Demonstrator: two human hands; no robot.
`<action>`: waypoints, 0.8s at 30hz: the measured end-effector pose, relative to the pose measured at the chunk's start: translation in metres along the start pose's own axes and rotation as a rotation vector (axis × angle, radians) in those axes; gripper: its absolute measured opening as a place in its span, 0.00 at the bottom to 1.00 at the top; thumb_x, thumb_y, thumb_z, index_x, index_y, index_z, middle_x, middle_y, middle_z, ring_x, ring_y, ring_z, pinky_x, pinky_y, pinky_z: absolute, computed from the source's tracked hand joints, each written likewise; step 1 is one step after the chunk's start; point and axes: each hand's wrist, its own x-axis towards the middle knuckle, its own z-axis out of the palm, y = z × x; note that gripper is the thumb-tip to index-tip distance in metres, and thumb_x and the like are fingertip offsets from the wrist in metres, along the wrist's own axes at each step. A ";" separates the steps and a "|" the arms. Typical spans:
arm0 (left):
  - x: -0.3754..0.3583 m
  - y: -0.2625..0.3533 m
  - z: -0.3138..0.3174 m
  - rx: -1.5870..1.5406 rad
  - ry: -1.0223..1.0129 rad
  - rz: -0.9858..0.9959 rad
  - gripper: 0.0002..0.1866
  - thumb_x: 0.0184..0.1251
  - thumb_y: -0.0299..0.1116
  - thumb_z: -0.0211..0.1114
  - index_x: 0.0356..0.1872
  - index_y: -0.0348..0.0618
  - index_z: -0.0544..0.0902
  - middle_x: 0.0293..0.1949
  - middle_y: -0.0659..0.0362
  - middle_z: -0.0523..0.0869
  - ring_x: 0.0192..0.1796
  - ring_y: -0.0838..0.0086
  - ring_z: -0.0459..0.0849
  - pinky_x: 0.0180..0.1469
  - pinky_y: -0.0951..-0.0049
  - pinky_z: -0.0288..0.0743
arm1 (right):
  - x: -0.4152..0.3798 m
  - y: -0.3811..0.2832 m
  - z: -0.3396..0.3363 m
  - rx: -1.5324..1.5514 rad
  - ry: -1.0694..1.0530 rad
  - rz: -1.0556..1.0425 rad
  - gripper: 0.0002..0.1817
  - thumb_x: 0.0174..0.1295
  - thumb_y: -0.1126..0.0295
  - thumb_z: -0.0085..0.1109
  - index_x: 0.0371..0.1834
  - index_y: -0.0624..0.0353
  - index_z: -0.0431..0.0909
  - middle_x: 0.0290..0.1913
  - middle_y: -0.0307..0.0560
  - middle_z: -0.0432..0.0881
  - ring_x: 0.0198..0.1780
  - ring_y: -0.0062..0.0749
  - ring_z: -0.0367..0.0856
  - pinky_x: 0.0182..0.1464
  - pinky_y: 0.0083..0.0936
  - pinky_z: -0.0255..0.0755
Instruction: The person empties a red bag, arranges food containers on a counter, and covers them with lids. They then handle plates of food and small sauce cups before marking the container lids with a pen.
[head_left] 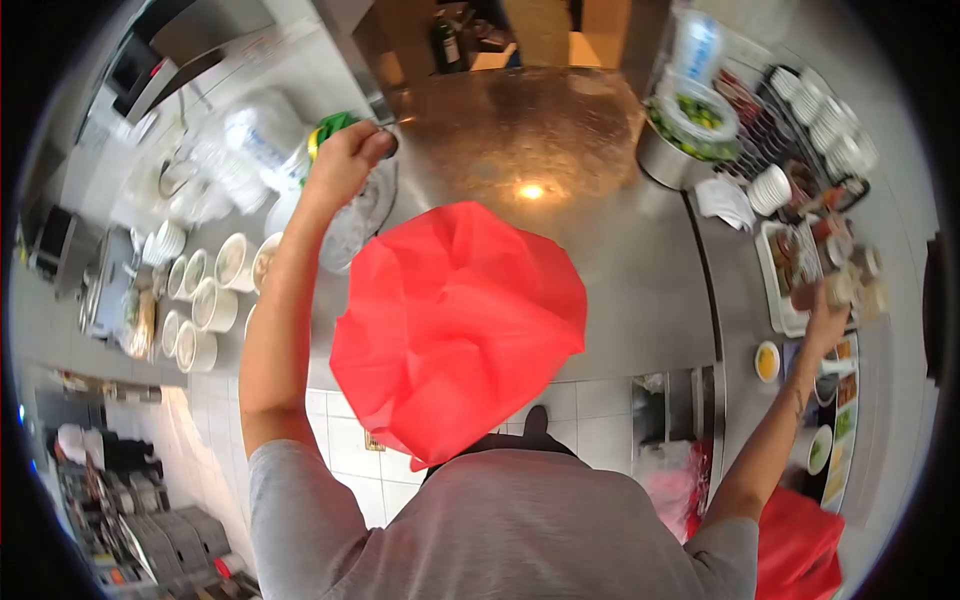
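My left hand (348, 165) is raised over the left side of the steel counter, fingers curled closed. What they pinch, if anything, I cannot make out; a small dark round shape shows at the fingertips. Behind it is a green and yellow packet (335, 128), and below it a clear plastic bag (345, 235). My right hand (826, 322) reaches far to the right, its fingers around a small pale jar (841, 288) among other seasoning jars (868, 262). Beside that hand stands a white tray (775, 262) with brown items in it.
Several white paper bowls (212, 305) with food stand on the left. A steel pot (665, 160) of greens sits at the back right. A bowl with yellow contents (767, 362) is near the right counter edge. A red cap (460, 330) covers the middle; another red cap (800, 550) is lower right.
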 end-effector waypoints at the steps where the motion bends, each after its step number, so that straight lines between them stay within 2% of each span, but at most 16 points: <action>1: 0.000 -0.037 -0.007 0.094 0.030 -0.076 0.09 0.63 0.33 0.58 0.35 0.36 0.79 0.28 0.46 0.82 0.35 0.51 0.81 0.40 0.61 0.73 | 0.000 0.012 0.005 -0.044 0.038 0.032 0.39 0.47 0.43 0.65 0.55 0.63 0.73 0.52 0.58 0.79 0.54 0.51 0.76 0.57 0.36 0.67; 3: -0.008 -0.114 -0.004 0.286 -0.007 -0.127 0.08 0.60 0.32 0.58 0.35 0.37 0.79 0.31 0.41 0.82 0.39 0.52 0.83 0.42 0.57 0.73 | -0.005 0.026 0.016 -0.087 -0.021 0.108 0.40 0.47 0.41 0.65 0.55 0.63 0.73 0.52 0.58 0.79 0.55 0.52 0.76 0.57 0.37 0.66; 5: -0.012 -0.167 0.005 0.460 -0.203 -0.292 0.10 0.57 0.32 0.58 0.36 0.37 0.80 0.35 0.39 0.82 0.44 0.51 0.82 0.45 0.55 0.74 | -0.007 0.048 0.035 -0.011 -0.105 0.106 0.39 0.47 0.42 0.64 0.54 0.64 0.74 0.52 0.58 0.79 0.54 0.52 0.76 0.56 0.36 0.66; 7: -0.019 -0.222 0.021 0.608 -0.190 -0.276 0.14 0.56 0.35 0.58 0.40 0.37 0.79 0.39 0.40 0.83 0.46 0.49 0.82 0.49 0.55 0.74 | -0.009 0.071 0.055 0.091 -0.110 0.089 0.37 0.48 0.42 0.66 0.52 0.63 0.77 0.46 0.53 0.82 0.44 0.42 0.81 0.45 0.32 0.72; 9: -0.019 -0.247 0.032 0.589 -0.251 -0.408 0.20 0.60 0.37 0.52 0.49 0.33 0.74 0.46 0.38 0.81 0.50 0.48 0.80 0.53 0.53 0.72 | 0.023 0.138 0.082 0.131 -0.233 0.089 0.39 0.46 0.40 0.67 0.52 0.63 0.77 0.44 0.54 0.82 0.39 0.42 0.82 0.37 0.34 0.74; 10: -0.015 -0.258 0.037 0.562 -0.284 -0.468 0.19 0.61 0.35 0.48 0.49 0.32 0.74 0.47 0.38 0.80 0.52 0.48 0.79 0.54 0.53 0.72 | 0.035 0.154 0.090 0.007 -0.177 0.113 0.41 0.45 0.40 0.67 0.53 0.65 0.75 0.46 0.56 0.81 0.40 0.44 0.82 0.38 0.35 0.74; 11: -0.013 -0.267 0.042 0.575 -0.257 -0.397 0.19 0.62 0.32 0.46 0.51 0.32 0.74 0.48 0.38 0.80 0.53 0.49 0.78 0.55 0.53 0.72 | 0.045 0.167 0.094 -0.120 -0.118 0.138 0.44 0.44 0.39 0.67 0.55 0.66 0.73 0.47 0.57 0.80 0.41 0.45 0.82 0.39 0.35 0.75; 12: -0.010 -0.266 0.047 0.536 -0.179 -0.455 0.18 0.64 0.31 0.46 0.51 0.33 0.74 0.49 0.40 0.80 0.53 0.50 0.79 0.55 0.53 0.72 | 0.050 0.167 0.092 -0.252 -0.051 0.156 0.46 0.44 0.39 0.67 0.57 0.67 0.71 0.48 0.59 0.80 0.43 0.47 0.82 0.40 0.36 0.75; 13: -0.008 -0.259 0.045 0.547 -0.237 -0.445 0.18 0.65 0.31 0.45 0.52 0.35 0.74 0.50 0.41 0.79 0.53 0.50 0.79 0.54 0.54 0.73 | 0.054 0.166 0.090 -0.382 0.013 0.184 0.48 0.43 0.39 0.67 0.58 0.69 0.69 0.50 0.60 0.79 0.44 0.49 0.82 0.41 0.37 0.75; 15: -0.006 -0.257 0.048 0.564 -0.271 -0.389 0.17 0.65 0.31 0.46 0.52 0.40 0.75 0.52 0.44 0.79 0.53 0.52 0.80 0.53 0.56 0.74 | 0.016 0.033 0.035 -0.417 0.012 0.042 0.36 0.59 0.51 0.60 0.64 0.67 0.63 0.59 0.63 0.71 0.58 0.57 0.72 0.59 0.37 0.66; 16: -0.004 -0.259 0.049 0.577 -0.248 -0.339 0.17 0.65 0.31 0.47 0.52 0.42 0.76 0.53 0.45 0.79 0.53 0.53 0.80 0.52 0.57 0.75 | 0.010 0.025 0.029 -0.033 -0.021 -0.251 0.36 0.60 0.52 0.59 0.65 0.66 0.63 0.60 0.62 0.70 0.60 0.51 0.72 0.59 0.35 0.66; 17: -0.003 -0.260 0.046 0.558 -0.278 -0.267 0.16 0.65 0.31 0.48 0.51 0.44 0.77 0.53 0.46 0.79 0.53 0.53 0.80 0.52 0.58 0.75 | -0.023 -0.043 0.004 0.288 -0.247 0.074 0.34 0.61 0.54 0.58 0.65 0.65 0.63 0.61 0.59 0.70 0.61 0.43 0.71 0.59 0.32 0.66; 18: -0.003 -0.260 0.042 0.539 -0.308 -0.193 0.16 0.64 0.31 0.49 0.50 0.45 0.78 0.52 0.47 0.79 0.53 0.54 0.80 0.52 0.58 0.76 | -0.066 -0.116 -0.017 0.452 -0.252 0.035 0.29 0.65 0.58 0.54 0.64 0.65 0.65 0.61 0.54 0.71 0.60 0.36 0.72 0.59 0.27 0.65; 20: -0.006 -0.250 0.033 0.574 -0.435 -0.104 0.15 0.63 0.30 0.50 0.49 0.44 0.79 0.52 0.47 0.80 0.53 0.55 0.80 0.51 0.59 0.76 | -0.169 -0.276 -0.067 0.524 -0.265 -0.130 0.22 0.68 0.64 0.50 0.61 0.64 0.70 0.56 0.48 0.76 0.56 0.33 0.74 0.58 0.26 0.66; 22: -0.009 -0.259 0.037 0.591 -0.406 0.037 0.16 0.62 0.29 0.50 0.49 0.43 0.78 0.49 0.48 0.82 0.51 0.56 0.82 0.50 0.59 0.76 | -0.254 -0.384 -0.095 0.551 -0.292 -0.100 0.20 0.67 0.64 0.50 0.57 0.65 0.73 0.52 0.47 0.78 0.50 0.29 0.76 0.55 0.25 0.68; 24: -0.008 -0.256 0.029 0.508 -0.440 0.039 0.15 0.62 0.29 0.50 0.47 0.42 0.78 0.45 0.47 0.83 0.49 0.55 0.83 0.49 0.58 0.77 | -0.350 -0.473 -0.112 0.617 -0.307 -0.228 0.16 0.65 0.65 0.52 0.49 0.66 0.77 0.46 0.48 0.80 0.44 0.30 0.78 0.49 0.27 0.70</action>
